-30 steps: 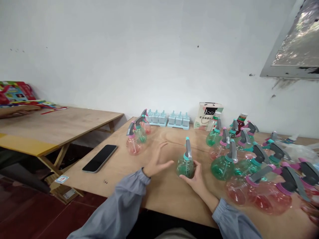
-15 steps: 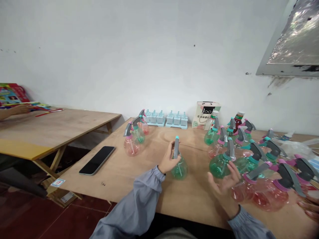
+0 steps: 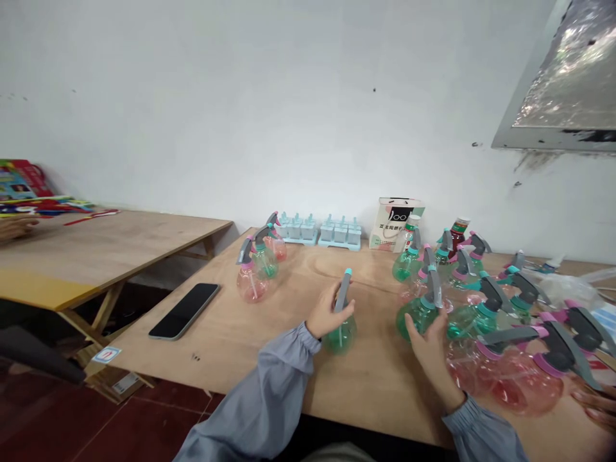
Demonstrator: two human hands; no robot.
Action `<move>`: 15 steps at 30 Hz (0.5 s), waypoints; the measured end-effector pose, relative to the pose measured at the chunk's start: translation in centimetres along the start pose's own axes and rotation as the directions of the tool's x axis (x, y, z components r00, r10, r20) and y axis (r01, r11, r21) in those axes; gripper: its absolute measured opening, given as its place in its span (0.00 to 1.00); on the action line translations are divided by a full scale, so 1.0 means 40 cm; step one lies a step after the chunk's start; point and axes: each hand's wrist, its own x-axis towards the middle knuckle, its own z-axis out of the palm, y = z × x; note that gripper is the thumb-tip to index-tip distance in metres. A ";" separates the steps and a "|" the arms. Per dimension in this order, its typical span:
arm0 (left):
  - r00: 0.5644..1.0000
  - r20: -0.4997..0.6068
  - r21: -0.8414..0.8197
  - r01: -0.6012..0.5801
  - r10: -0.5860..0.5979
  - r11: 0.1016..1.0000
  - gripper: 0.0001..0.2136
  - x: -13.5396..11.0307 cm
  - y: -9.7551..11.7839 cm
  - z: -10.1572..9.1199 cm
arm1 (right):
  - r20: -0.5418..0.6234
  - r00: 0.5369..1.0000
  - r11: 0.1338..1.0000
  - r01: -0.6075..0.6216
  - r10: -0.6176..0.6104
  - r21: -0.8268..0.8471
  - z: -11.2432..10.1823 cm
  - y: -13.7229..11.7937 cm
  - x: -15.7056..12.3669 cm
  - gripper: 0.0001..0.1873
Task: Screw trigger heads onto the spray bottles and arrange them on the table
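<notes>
My left hand (image 3: 328,314) is closed around the neck of a green spray bottle (image 3: 341,339) with a grey trigger head and teal nozzle, standing at the middle of the table. To the right, my right hand (image 3: 430,340) grips another green spray bottle (image 3: 418,316) near its neck, thumb in front and fingers partly hidden behind. Beside that hand stand several more spray bottles, among them a large pink one (image 3: 529,385) and a green one (image 3: 474,319). On the left, a pink spray bottle (image 3: 251,285) stands before a green one (image 3: 266,260) and another pink one (image 3: 278,249).
A black phone (image 3: 185,311) lies on the wooden table's left side. Light-blue ice-pop moulds (image 3: 340,232) and a printed paper bag (image 3: 395,224) stand along the wall. Another person's hand (image 3: 597,404) shows at the right edge, another (image 3: 17,226) at the far-left table.
My right hand has come in and closed on the green bottle, which has shifted slightly left. The bottle in my left hand has tilted a little to the right at its top.
</notes>
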 end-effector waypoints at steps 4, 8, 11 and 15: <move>0.996 -0.047 -0.020 0.069 -0.070 0.997 0.20 0.023 -0.016 -0.023 | 0.049 0.999 1.000 -0.016 0.015 0.023 0.021 -0.020 -0.043 0.44; 0.997 -0.040 -0.039 0.062 -0.064 0.997 0.18 0.048 -0.028 -0.032 | 0.091 0.995 0.995 -0.038 0.029 0.096 0.048 -0.029 -0.080 0.45; 0.999 -0.048 -0.055 0.001 -0.003 0.999 0.20 0.057 -0.033 -0.028 | 0.124 0.992 0.991 -0.036 0.020 0.127 0.064 -0.027 -0.090 0.43; 0.996 -0.089 0.049 -0.007 0.012 0.999 0.10 0.059 -0.032 -0.021 | 0.161 0.986 0.987 -0.064 0.039 0.150 0.073 -0.021 -0.087 0.44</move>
